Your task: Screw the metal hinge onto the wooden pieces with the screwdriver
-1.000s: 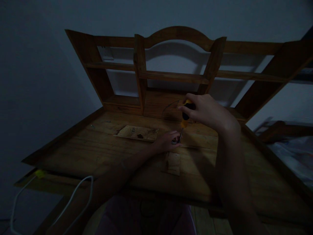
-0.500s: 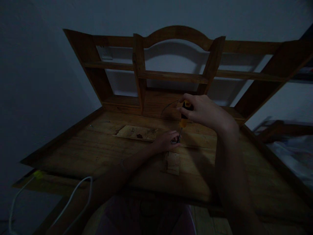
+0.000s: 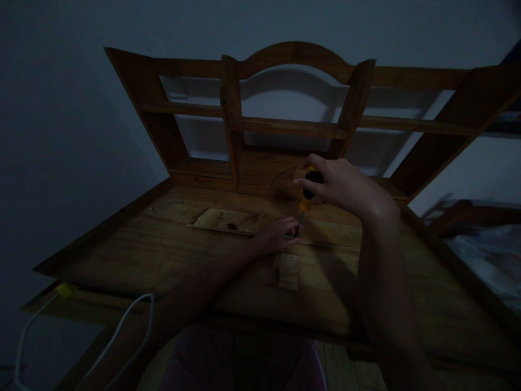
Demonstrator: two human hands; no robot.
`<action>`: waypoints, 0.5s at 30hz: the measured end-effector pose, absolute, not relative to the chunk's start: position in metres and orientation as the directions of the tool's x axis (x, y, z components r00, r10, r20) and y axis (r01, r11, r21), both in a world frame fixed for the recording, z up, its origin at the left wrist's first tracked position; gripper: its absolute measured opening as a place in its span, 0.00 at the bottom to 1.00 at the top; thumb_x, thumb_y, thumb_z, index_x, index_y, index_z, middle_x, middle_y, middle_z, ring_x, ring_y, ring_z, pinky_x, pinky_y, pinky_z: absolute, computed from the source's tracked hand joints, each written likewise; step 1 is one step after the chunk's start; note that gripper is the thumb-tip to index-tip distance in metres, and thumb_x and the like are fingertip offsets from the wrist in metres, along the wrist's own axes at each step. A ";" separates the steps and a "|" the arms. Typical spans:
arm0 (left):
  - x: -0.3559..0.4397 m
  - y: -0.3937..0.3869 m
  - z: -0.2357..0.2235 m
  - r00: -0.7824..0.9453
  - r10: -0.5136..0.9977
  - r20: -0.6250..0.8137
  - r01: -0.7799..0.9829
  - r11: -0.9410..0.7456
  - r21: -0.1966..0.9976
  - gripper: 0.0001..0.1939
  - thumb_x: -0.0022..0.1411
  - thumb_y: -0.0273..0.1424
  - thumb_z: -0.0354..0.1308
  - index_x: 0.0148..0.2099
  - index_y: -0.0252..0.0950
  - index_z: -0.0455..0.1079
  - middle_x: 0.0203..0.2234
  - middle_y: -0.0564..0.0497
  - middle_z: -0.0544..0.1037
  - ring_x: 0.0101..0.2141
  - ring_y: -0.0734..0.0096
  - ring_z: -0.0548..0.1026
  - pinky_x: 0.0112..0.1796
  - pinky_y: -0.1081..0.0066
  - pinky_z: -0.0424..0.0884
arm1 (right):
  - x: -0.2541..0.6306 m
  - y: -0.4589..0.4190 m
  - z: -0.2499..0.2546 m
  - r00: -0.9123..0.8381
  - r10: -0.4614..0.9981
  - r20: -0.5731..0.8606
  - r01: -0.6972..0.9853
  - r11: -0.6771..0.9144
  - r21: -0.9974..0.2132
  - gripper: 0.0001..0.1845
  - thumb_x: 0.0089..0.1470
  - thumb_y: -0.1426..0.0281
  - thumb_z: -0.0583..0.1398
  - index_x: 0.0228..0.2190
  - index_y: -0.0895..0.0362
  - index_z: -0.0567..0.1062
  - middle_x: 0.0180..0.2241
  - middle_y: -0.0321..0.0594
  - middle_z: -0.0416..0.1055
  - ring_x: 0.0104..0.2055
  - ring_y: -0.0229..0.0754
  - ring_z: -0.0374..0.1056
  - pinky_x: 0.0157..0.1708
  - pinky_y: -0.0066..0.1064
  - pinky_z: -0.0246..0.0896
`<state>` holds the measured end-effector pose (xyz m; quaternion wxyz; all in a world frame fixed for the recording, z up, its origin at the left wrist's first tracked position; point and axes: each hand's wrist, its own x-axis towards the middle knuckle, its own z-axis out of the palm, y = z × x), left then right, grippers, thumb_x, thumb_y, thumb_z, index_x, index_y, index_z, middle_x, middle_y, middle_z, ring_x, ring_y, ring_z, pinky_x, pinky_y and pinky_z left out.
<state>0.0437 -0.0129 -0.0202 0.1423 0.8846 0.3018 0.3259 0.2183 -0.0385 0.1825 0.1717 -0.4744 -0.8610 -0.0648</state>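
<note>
In front of the hutch, as I see it from the room, the right hand is clamped on a yellow-and-black screwdriver, tip down, slightly tilted; the left hand pinches a small metal piece there. Sound technique: steady pressure along the shaft, fingertips clear.

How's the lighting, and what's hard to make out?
Head view: dim throughout; a soft shadow falls across the desktop beside the right forearm; the yellow-and-black screwdriver stands out, but the small piece at the left hand is too dark to identify.
</note>
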 end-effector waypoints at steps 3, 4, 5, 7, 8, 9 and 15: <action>0.044 -0.012 -0.021 0.604 0.632 0.486 0.451 -0.773 0.446 0.12 0.64 0.36 0.62 0.46 0.36 0.69 0.35 0.50 0.73 0.36 0.68 0.72 0.36 0.71 0.68 | 0.217 -0.038 0.181 -0.458 0.807 0.372 0.865 0.502 -0.023 0.24 0.60 0.50 0.56 0.46 0.57 0.70 0.39 0.49 0.76 0.42 0.55 0.72 0.38 0.38 0.61; 0.044 -0.012 -0.022 0.604 0.634 0.482 0.451 -0.771 0.449 0.12 0.64 0.36 0.62 0.47 0.36 0.69 0.35 0.50 0.73 0.36 0.68 0.72 0.36 0.71 0.68 | 0.218 -0.038 0.181 -0.464 0.807 0.365 0.859 0.510 -0.034 0.25 0.60 0.51 0.57 0.48 0.57 0.69 0.42 0.50 0.75 0.43 0.55 0.72 0.39 0.39 0.61; 0.044 -0.011 -0.022 0.606 0.636 0.478 0.450 -0.770 0.453 0.12 0.64 0.36 0.62 0.47 0.36 0.69 0.35 0.50 0.73 0.37 0.68 0.72 0.37 0.70 0.68 | 0.219 -0.038 0.182 -0.477 0.805 0.352 0.849 0.525 -0.051 0.26 0.59 0.52 0.57 0.50 0.57 0.69 0.44 0.51 0.75 0.45 0.55 0.71 0.40 0.39 0.62; 0.044 -0.011 -0.022 0.610 0.638 0.469 0.447 -0.767 0.461 0.11 0.64 0.36 0.61 0.46 0.37 0.69 0.36 0.50 0.73 0.38 0.68 0.73 0.38 0.70 0.68 | 0.222 -0.037 0.184 -0.505 0.802 0.319 0.827 0.555 -0.086 0.25 0.58 0.56 0.59 0.52 0.57 0.67 0.48 0.51 0.74 0.46 0.54 0.71 0.42 0.39 0.62; 0.044 -0.011 -0.022 0.612 0.639 0.467 0.446 -0.766 0.464 0.11 0.65 0.36 0.61 0.46 0.37 0.69 0.37 0.50 0.73 0.38 0.68 0.73 0.38 0.70 0.68 | 0.224 -0.038 0.185 -0.518 0.800 0.303 0.818 0.567 -0.099 0.24 0.58 0.59 0.59 0.52 0.57 0.67 0.48 0.50 0.74 0.47 0.54 0.71 0.42 0.39 0.62; 0.043 -0.012 -0.022 0.612 0.639 0.465 0.444 -0.765 0.467 0.11 0.65 0.36 0.61 0.46 0.37 0.69 0.36 0.50 0.73 0.38 0.68 0.73 0.38 0.70 0.68 | 0.225 -0.038 0.186 -0.528 0.798 0.290 0.811 0.575 -0.108 0.23 0.58 0.61 0.59 0.52 0.56 0.68 0.47 0.49 0.74 0.46 0.53 0.71 0.42 0.38 0.62; 0.043 -0.011 -0.023 0.605 0.628 0.490 0.441 -0.776 0.451 0.10 0.64 0.36 0.61 0.44 0.36 0.68 0.35 0.51 0.72 0.36 0.69 0.71 0.36 0.71 0.67 | 0.217 -0.042 0.183 -0.480 0.811 0.335 0.848 0.526 -0.058 0.20 0.62 0.57 0.55 0.49 0.56 0.69 0.38 0.47 0.76 0.40 0.52 0.72 0.35 0.36 0.61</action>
